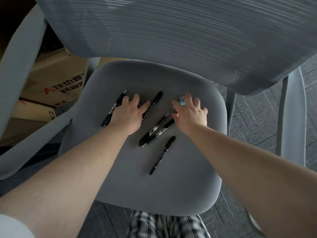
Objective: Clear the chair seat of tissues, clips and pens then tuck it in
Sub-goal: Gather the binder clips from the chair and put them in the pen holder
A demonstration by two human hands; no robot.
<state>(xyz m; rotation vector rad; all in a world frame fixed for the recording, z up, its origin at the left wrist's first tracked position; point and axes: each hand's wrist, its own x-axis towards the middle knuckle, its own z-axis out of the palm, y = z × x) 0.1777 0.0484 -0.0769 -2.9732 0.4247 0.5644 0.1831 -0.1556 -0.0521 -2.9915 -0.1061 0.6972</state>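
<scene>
The grey chair seat carries several black pens. One pen lies left of my left hand, and a black marker lies just right of it. My left hand rests flat on the seat, fingers apart, over a small wire clip that is mostly hidden. Two pens cross in the middle, and another marker lies nearer to me. My right hand hovers with spread fingers over a teal binder clip. I cannot tell whether the fingers grip it. No tissues are visible.
The chair's mesh backrest leans over the far side of the seat, with armrests on both sides. Cardboard boxes stand on the floor to the left. Dark carpet tiles lie to the right. My checked shorts show below the seat.
</scene>
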